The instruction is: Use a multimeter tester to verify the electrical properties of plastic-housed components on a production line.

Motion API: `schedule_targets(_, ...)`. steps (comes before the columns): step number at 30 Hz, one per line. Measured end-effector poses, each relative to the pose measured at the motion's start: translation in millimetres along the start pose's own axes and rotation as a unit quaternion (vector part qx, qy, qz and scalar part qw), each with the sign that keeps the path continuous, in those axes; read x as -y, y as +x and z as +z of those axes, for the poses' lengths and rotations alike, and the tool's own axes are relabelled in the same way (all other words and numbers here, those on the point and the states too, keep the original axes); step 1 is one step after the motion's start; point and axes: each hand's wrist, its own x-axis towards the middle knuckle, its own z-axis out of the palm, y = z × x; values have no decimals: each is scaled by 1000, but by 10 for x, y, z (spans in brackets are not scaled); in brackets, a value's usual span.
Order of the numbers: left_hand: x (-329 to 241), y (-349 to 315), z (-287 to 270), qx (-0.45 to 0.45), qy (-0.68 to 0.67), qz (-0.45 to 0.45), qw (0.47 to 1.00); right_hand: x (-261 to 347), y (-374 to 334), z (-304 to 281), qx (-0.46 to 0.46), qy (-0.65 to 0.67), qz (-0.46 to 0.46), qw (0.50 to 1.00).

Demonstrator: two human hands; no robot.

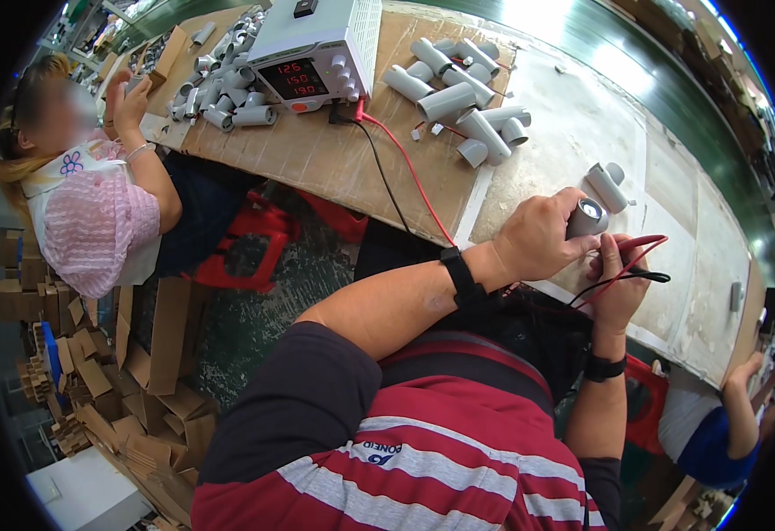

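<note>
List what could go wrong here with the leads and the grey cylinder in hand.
1. The right hand pinches the red and black probes side by side; their tips might touch and short.
2. The red wire runs slack across the bench to the power supply; a forearm could snag it.
3. The left hand holds the grey cylinder at the bench edge, where it could drop.

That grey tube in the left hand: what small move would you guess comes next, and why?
Probably the right hand brings the red and black probe leads up to the open end of the grey tube. The left hand holds that end turned toward the probes, which sit close beside it but seem not to touch it yet.
</note>
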Motion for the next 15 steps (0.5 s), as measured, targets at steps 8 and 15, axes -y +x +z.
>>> schedule_targets(8, -16, 2, -3, -1, 7, -2, 1000, 18, -1, 13, 0, 12, 1, 1000)
schedule_targets(15, -4, -1, 2, -5, 8, 2, 1000, 17, -5, 12, -2, 14, 8, 1000)
